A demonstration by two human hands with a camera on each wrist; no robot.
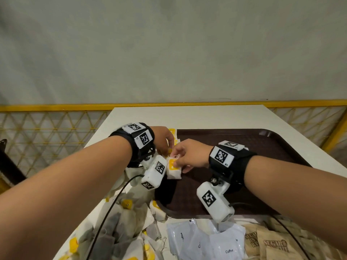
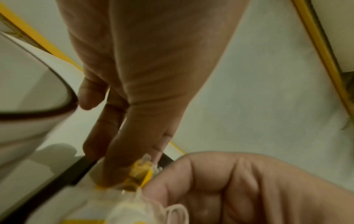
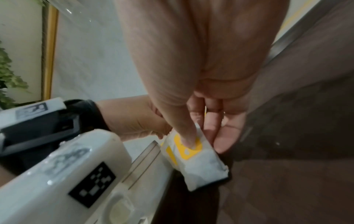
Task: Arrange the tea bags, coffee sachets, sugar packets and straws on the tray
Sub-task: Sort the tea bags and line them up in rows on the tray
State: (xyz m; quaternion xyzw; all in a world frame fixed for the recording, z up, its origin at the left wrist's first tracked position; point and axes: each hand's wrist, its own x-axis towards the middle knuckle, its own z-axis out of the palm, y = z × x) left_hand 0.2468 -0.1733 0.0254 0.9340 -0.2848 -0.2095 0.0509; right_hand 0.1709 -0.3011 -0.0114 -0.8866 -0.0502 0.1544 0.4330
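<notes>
- While both hands meet over the tray's (image 1: 262,139) near-left corner, the right hand (image 1: 191,153) pinches a white tea bag (image 1: 173,168) with a yellow label, thumb on the label and fingers behind it.
- Its grip presses together on the packet, which hangs above the dark brown tray, as the right wrist view shows.
- Close beside it, the left hand (image 1: 165,139) has its fingertips pinching a yellow tag (image 2: 141,171) at the top of a tea bag; that grip is closed on the tag.
- On the white bench (image 1: 187,117), a heap of tea bags (image 1: 120,231) lies at the near left.
- White coffee sachets (image 1: 206,241) sit at near centre, brown sugar packets (image 1: 272,244) to their right.
</notes>
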